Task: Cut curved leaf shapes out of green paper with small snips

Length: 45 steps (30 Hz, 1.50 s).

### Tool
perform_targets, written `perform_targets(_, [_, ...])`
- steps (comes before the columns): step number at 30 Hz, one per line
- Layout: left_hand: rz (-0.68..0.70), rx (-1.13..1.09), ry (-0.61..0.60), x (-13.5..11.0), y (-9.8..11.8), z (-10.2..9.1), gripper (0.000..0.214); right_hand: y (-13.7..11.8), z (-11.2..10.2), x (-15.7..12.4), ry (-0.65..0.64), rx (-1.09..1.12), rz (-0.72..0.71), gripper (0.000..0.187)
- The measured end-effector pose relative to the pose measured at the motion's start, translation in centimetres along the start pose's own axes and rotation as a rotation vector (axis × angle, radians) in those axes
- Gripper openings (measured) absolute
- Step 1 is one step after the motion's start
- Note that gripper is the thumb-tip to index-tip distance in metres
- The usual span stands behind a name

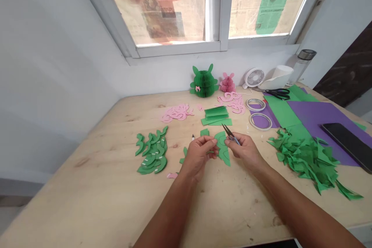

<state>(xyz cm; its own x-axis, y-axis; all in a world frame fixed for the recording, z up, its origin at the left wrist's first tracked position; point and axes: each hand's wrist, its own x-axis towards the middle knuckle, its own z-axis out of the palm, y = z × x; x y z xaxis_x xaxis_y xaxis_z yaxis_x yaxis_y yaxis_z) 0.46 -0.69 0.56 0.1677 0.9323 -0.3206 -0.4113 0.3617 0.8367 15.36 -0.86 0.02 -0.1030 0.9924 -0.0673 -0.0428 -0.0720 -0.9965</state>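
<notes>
My left hand (200,152) is closed in a pinch on a curved green paper piece (222,147) held just above the wooden table (101,186). My right hand (245,150) is closed on small metal tweezers (231,133), whose tips point up and back, and its fingers also touch the green piece. Left of my hands lies a cluster of several cut green curved shapes (152,150). A stack of folded green paper (216,115) sits just behind my hands.
Green scraps (305,159) are piled at the right beside purple sheets (319,118) and a phone (347,141). Pink cut-outs (176,112), two tape rolls (260,121), black scissors (278,93), a small fan (254,78), a green paper figure (204,81) and a pink one (227,83) stand behind.
</notes>
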Motion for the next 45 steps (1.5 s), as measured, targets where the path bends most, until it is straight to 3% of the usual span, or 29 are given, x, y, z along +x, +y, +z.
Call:
perform_targets(14, [0.057,-0.044,0.041,0.13,0.24,-0.25,0.024,0.20,0.11,-0.32,-0.028,0.061,-0.023,0.040])
perform_targets(25, [0.072,-0.070,0.008,0.09,0.31,-0.20,0.021,0.82,0.14,-0.07,0.004,0.060,-0.056,0.033])
perform_targets(39, [0.021,-0.048,-0.163,0.20,-0.02,-0.34,0.020,0.82,0.00,-0.24,-0.140,0.518,0.248,0.028])
perform_targets(45, [0.022,-0.044,-0.191,0.09,-0.01,-0.25,0.018,0.86,0.04,-0.40,-0.158,0.645,0.264,0.027])
